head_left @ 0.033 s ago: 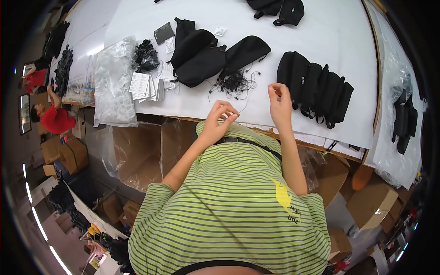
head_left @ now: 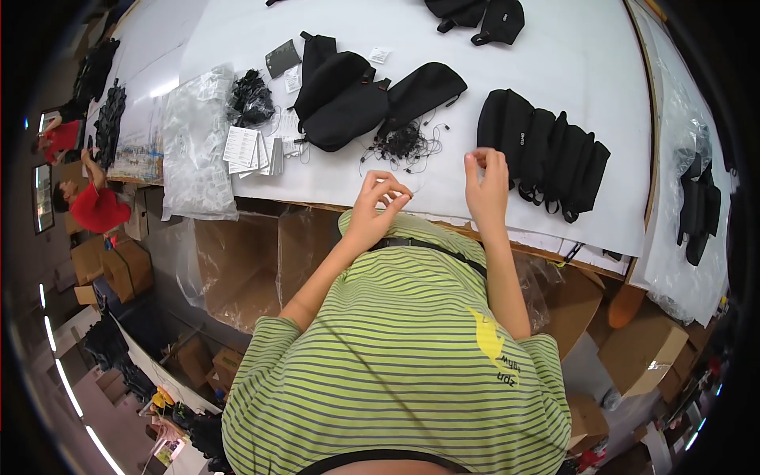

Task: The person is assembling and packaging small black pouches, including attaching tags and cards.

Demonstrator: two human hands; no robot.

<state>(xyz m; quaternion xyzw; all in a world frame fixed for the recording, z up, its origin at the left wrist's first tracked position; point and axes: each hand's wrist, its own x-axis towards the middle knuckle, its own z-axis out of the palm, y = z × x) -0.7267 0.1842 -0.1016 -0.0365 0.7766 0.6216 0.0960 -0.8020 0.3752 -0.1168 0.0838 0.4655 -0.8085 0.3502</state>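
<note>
My left hand point(head_left: 378, 212) is above the table's near edge, its thumb and forefinger pinching a thin dark string point(head_left: 417, 191) whose free end sticks out to the right. Off to the right my right hand point(head_left: 487, 184) is raised with thumb and fingertips close together; anything between them is too small to make out. Beyond and between the hands lies a tangled heap of black strings point(head_left: 401, 142). Black fabric pouches point(head_left: 344, 107) lie loosely behind that heap. Just right of my right hand, several more black pouches point(head_left: 537, 142) stand in an overlapping row.
White printed cards point(head_left: 244, 148) lie in stacks left of the pouches, beside a bundle of black cords point(head_left: 252, 96). A clear plastic bag point(head_left: 199, 146) hangs over the table's front edge. Open cardboard boxes point(head_left: 237, 261) stand below. A person in red point(head_left: 99, 207) is at far left.
My right hand has shifted very slightly to the right. My left hand keeps its pinch on the string, almost unmoved.
</note>
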